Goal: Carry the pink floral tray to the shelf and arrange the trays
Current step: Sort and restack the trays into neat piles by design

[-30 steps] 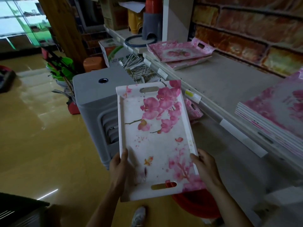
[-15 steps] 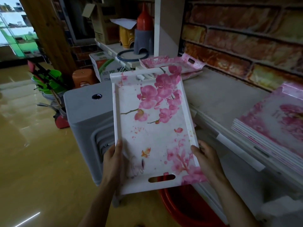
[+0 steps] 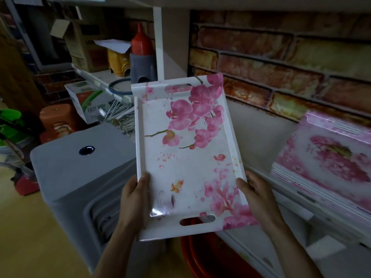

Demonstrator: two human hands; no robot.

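Pink floral tray (image 3: 186, 157) held lengthwise, tilted up toward the camera, far handle end reaching over the shelf (image 3: 259, 125) front edge. Left hand (image 3: 134, 199) grips its near left rim, thumb on the face; right hand (image 3: 256, 195) grips the near right rim. The two-sided grip likely keeps the long tray level. Right of the tray, a stack of pink trays (image 3: 329, 167) sits on the shelf, edges overhanging slightly. Bare shelf lies between tray and stack: open room to set down. Left of the tray, a grey bin (image 3: 80, 177) stands close; a red tub (image 3: 202, 255) sits below.
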